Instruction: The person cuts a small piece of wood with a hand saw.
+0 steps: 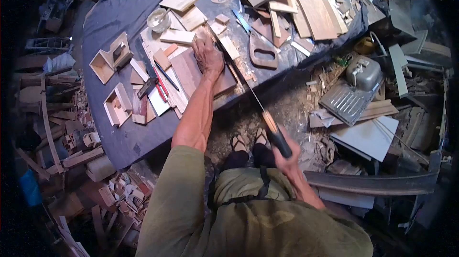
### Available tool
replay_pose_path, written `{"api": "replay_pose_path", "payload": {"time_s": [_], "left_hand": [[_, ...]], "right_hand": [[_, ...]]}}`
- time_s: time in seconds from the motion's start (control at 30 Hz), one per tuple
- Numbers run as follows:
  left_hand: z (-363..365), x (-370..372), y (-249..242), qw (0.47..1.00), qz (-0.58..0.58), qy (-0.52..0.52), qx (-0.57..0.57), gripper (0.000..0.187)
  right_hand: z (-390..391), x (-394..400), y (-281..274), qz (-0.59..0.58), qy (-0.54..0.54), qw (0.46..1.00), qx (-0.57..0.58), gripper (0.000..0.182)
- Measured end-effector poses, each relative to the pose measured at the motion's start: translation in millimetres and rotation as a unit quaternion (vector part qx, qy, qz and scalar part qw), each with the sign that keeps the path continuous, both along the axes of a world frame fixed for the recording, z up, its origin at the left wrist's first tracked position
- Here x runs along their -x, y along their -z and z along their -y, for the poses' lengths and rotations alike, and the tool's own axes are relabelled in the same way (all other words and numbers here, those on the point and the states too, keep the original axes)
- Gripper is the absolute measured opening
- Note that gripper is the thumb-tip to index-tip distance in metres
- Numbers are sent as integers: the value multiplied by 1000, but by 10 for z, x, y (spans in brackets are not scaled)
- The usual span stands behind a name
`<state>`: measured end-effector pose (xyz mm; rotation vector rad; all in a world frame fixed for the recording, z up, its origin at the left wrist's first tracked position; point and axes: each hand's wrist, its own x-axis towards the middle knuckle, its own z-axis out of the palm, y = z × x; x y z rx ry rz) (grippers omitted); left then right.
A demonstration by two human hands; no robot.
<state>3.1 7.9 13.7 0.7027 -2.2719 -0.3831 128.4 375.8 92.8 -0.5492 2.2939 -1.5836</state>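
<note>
My right hand [288, 154] is wrapped around the dark handle of a hand saw [246, 85] below the table's front edge. The thin blade runs up and to the left, over the edge and past my left hand. My left hand [209, 56] presses down with bent fingers on a small piece of wood [202, 32], beside the blade. Its fingertips are partly hidden. Beneath that hand lies a brown wooden board [184, 71]. Left of the board are a dark pencil or pen [166, 75], red-handled pliers [160, 85] and a hammer [147, 87].
Small wooden boxes [101, 66] stand at the table's left. A glass jar [158, 20] sits among wood pieces. A second saw [263, 55] lies right of my hands, near stacked boards [306, 6]. Scraps [126, 195] and a metal sink [354, 90] are on the floor.
</note>
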Motion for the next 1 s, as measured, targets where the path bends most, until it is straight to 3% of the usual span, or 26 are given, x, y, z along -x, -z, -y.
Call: {"api": "replay_pose_path", "payload": {"time_s": [0.13, 0.37, 0.57, 0.7, 0.77, 0.87, 0.9, 1.0], "left_hand": [[31, 5, 35, 1000, -4, 1, 12, 17], [47, 25, 15, 999, -28, 6, 18, 13], [37, 33, 49, 999, -28, -4, 32, 13], [13, 20, 38, 999, -29, 9, 15, 14], [30, -9, 30, 999, -36, 1, 27, 14], [-54, -44, 61, 999, -37, -5, 27, 15], [8, 30, 56, 999, -37, -8, 24, 15], [52, 13, 16, 1000, -21, 5, 7, 17]], "right_hand": [[-467, -309, -113, -81, -12, 996, -19, 57], [422, 270, -112, -5, -17, 999, 31, 60], [-433, -298, -46, -71, -6, 997, -18, 59], [168, 93, -55, -59, 4, 998, 22, 58], [475, 306, -116, 26, 0, 999, 44, 59], [92, 123, 78, -20, -4, 1000, 6, 58], [-146, 5, 146, -95, -21, 995, 16, 57], [-435, -236, 19, -62, -17, 998, -7, 56]]}}
